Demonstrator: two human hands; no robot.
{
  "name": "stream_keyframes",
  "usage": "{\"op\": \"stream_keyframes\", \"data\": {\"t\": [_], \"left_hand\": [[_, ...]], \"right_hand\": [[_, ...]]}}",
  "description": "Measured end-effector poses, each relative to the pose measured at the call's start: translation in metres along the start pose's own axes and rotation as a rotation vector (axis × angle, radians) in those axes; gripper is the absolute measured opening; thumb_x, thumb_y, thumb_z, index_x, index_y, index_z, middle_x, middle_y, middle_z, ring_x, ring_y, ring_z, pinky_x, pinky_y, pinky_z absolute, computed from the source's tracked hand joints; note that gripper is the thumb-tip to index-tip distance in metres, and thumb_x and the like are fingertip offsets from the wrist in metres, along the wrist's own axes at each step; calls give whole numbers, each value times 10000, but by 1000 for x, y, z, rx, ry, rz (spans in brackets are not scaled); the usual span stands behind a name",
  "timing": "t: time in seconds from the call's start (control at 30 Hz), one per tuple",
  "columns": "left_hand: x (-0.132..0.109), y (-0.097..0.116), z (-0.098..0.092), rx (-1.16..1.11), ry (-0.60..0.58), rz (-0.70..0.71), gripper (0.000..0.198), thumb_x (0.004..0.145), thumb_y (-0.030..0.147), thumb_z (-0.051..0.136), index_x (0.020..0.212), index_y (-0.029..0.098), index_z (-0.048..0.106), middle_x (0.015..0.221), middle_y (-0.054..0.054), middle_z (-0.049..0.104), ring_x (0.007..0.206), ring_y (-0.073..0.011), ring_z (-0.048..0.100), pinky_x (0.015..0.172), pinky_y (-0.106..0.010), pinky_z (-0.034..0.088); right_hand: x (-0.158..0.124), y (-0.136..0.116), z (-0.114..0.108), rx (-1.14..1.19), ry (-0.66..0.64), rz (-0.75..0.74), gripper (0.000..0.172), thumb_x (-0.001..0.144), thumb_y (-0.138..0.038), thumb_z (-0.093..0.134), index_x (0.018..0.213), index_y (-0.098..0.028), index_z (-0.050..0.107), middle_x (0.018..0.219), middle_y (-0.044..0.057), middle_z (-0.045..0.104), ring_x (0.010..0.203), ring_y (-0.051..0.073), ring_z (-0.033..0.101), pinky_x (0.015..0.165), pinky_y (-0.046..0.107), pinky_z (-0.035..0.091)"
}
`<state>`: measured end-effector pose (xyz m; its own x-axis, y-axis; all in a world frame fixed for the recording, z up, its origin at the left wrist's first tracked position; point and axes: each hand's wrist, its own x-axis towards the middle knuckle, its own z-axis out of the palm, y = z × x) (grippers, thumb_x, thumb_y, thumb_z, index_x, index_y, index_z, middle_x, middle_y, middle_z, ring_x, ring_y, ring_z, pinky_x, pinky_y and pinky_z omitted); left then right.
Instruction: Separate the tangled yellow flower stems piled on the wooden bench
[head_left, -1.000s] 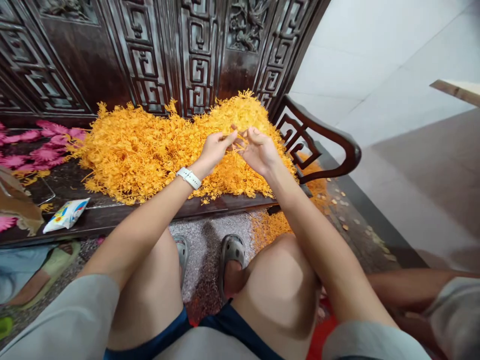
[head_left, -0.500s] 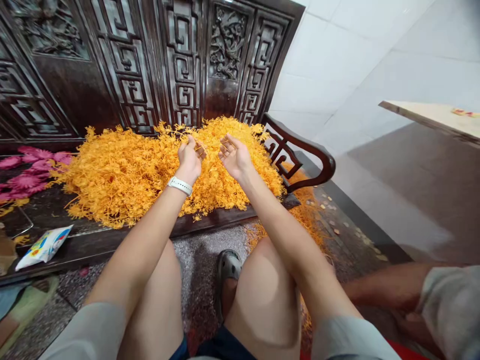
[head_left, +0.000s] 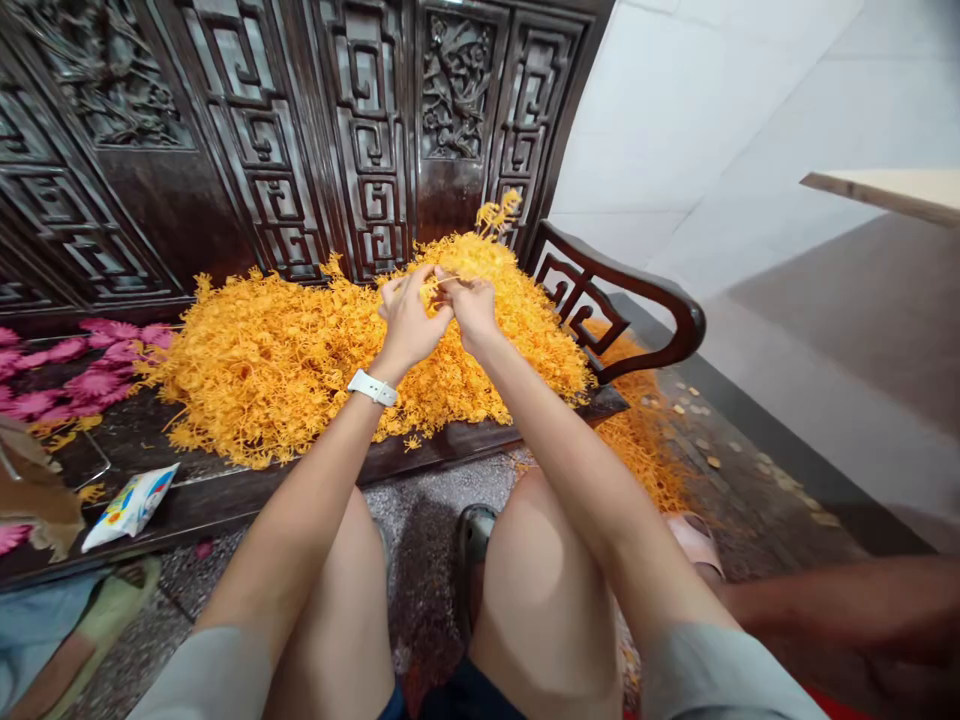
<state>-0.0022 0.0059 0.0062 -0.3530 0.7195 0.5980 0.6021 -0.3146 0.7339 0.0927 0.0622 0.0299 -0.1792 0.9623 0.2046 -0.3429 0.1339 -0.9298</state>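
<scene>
A large heap of orange artificial flower pieces (head_left: 262, 360) with thin, stringy petals lies on the dark wooden bench. Above its right half, my left hand (head_left: 412, 318) and my right hand (head_left: 472, 308) are brought together, almost touching. Both have their fingertips pinched around a small orange flower piece (head_left: 430, 290), partly hidden by the fingers. The left wrist wears a pale watch band. Just behind the right hand, a cluster of orange flower pieces (head_left: 499, 213) stands out above the heap.
Pink artificial flowers (head_left: 94, 365), a white-and-blue packet (head_left: 133, 508) and torn cardboard (head_left: 37, 480) lie on the bench's left. A curved armrest (head_left: 660, 320) bounds its right end. Orange strands (head_left: 637, 450) cover the floor beyond. Other people's limbs show at both sides.
My hands, apart with loosely curled fingers before, have come together and pinch an orange piece. An orange cluster now rises above the heap. The view has shifted slightly left.
</scene>
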Motion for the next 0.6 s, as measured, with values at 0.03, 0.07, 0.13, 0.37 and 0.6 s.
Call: {"op": "stream_keyframes", "data": {"t": [0.03,0.07,0.13,0.37,0.6], "left_hand": [[0,-3,1,-19,9,32,529,872,203,795,1376,303,670,1374,-118,694,1370,-385,479,1200,-615,362],[2,-7,2,-40,26,63,471,903,251,784,1362,306,692,1360,-113,708,1341,-373,501,1193,-600,373],[8,-18,0,-81,68,111,331,963,357,742,1289,298,747,1305,-110,735,1288,-350,544,1190,-583,383],[23,-29,-1,-365,94,121,383,943,610,737,949,231,793,1073,-104,770,1110,-280,685,1092,-482,522],[25,-21,-3,-747,96,-129,449,924,700,709,975,256,745,1079,-79,760,1077,-218,724,928,-355,606]], "right_hand": [[1,1,3,-26,-4,-33,331,812,-397,874,761,-180,629,751,17,676,676,104,592,668,245,508],[2,1,6,-42,-14,-48,329,829,-397,859,746,-179,626,733,12,658,672,101,579,658,240,499],[5,1,9,-40,-46,-9,306,870,-377,813,743,-181,615,709,-1,623,642,91,542,620,231,467],[7,0,8,63,-30,187,178,891,-285,701,794,-179,596,689,-23,564,570,74,489,556,226,397],[10,8,9,-114,99,219,300,877,-431,745,992,-193,604,803,26,618,675,126,539,605,265,455]]}}
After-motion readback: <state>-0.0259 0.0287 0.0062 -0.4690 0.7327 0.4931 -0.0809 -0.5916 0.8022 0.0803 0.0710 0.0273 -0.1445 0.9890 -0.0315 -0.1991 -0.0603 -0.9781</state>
